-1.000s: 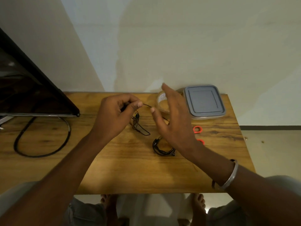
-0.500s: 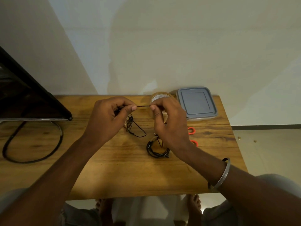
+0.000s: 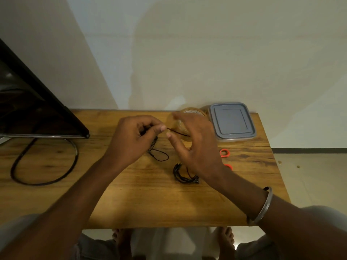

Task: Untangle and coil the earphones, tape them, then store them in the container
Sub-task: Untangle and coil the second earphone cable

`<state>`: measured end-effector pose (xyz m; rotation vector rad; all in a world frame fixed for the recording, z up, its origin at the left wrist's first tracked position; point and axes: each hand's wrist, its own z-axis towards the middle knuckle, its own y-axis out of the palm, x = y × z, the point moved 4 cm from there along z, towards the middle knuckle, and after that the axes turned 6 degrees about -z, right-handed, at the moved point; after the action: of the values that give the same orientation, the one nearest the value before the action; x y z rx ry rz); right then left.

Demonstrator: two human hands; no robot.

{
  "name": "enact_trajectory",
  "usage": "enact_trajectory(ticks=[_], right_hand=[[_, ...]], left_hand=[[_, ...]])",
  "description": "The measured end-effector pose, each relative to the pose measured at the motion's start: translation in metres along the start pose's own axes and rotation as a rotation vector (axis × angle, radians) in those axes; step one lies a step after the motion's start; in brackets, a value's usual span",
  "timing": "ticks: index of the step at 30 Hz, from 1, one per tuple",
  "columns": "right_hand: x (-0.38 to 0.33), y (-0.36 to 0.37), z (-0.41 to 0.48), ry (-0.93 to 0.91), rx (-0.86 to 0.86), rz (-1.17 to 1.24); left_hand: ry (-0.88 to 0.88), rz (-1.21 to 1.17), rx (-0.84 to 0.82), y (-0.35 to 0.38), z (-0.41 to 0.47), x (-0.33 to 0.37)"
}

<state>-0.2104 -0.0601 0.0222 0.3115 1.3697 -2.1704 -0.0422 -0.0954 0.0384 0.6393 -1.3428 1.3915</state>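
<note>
Earphones (image 3: 158, 154) dangle from left hand (image 3: 134, 140), apparently pinched; container (image 3: 232, 122) sits lidded, contents hidden.

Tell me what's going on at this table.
A person is working on black earphones at a wooden table. The left hand pinches the cord, a loop dangling below it. The right hand is open beside the cord, gripping nothing. A coiled bundle lies near that wrist. The tape roll and the closed container sit at the back.
</note>
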Motion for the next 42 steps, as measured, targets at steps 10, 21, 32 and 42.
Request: enact_trajectory(ticks=[10,21,32,42], right_hand=[[0.019,-0.007,0.003,0.192,0.179,0.146],[0.014,-0.009,0.002,0.224,0.11,0.13],[0.003,-0.012,0.004,-0.013,0.162,0.116],[0.026,-0.019,0.008,0.322,0.222,0.292]], left_hand=[[0.029,0.074,0.066,-0.011,0.004,-0.003],[0.001,0.032,0.17,-0.017,0.004,0.003],[0.06,0.023,-0.045,-0.001,0.0,0.006],[-0.025,0.066,0.085,-0.023,0.005,-0.003]])
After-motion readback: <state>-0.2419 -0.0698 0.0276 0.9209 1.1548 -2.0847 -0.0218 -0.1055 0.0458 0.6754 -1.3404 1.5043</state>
